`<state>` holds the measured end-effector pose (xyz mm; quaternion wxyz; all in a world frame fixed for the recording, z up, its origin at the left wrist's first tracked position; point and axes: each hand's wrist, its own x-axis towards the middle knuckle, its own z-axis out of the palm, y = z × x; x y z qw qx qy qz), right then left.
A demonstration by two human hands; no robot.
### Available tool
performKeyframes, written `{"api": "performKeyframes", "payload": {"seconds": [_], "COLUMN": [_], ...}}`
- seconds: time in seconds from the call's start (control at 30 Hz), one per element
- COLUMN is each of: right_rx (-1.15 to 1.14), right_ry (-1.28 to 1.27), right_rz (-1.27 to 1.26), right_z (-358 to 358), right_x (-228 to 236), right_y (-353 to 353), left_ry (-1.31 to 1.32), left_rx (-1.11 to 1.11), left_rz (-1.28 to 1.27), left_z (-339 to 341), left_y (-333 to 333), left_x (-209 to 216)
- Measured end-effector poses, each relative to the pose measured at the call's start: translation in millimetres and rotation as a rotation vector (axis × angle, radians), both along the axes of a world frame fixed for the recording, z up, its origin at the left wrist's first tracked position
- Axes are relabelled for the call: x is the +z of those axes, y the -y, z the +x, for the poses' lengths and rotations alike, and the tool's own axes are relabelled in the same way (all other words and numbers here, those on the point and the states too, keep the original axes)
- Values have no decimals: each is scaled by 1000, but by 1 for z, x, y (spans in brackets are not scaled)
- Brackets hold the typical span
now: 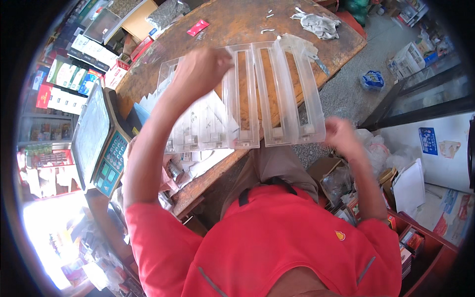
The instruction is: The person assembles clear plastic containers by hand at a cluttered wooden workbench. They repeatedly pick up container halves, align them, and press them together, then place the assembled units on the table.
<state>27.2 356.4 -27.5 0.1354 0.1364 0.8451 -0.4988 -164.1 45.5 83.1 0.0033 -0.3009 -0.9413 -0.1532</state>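
Observation:
A clear plastic rack (277,106) with long parallel channels lies across the near edge of the table, its right part reaching past the wood. It looks like two sections side by side, with a narrow gap between them. My right hand (341,136) is at the rack's near right corner, fingers closed on it. Over the far left part of the rack is my left hand (205,69), its fingers curled closed. What those fingers hold, if anything, is hidden. White paper sheets (203,119) with handwriting show through the left channels.
The worn wooden table (237,27) carries a pink packet (198,27) and a crumpled white cloth (319,24). A weighing scale (101,143) stands at left, beside stacked boxes (69,74). On the floor at right are a blue container (372,80) and plastic bags (373,151).

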Motion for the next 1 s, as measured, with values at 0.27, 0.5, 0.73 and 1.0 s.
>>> {"api": "performKeyframes", "payload": {"seconds": [0.27,0.5,0.73,1.0], "right_rx": [349,723,856,663], "right_ry": [-466,-283,17,-44], "right_rz": [580,869,540,385], "right_z": [-186,-288,-312,-277], "right_x": [115,51,54,67], "right_y": [26,75,61,54], "left_ry": [-19,-17,-11,-208], "left_rx": [83,-34,-138,-256], "left_rz": [-306,-141,-149,-281], "left_z": [-140,-126,-102,-85], "left_y": [-68,-63,-63,-75], "left_x": [-84,-67,-42,-38]}}
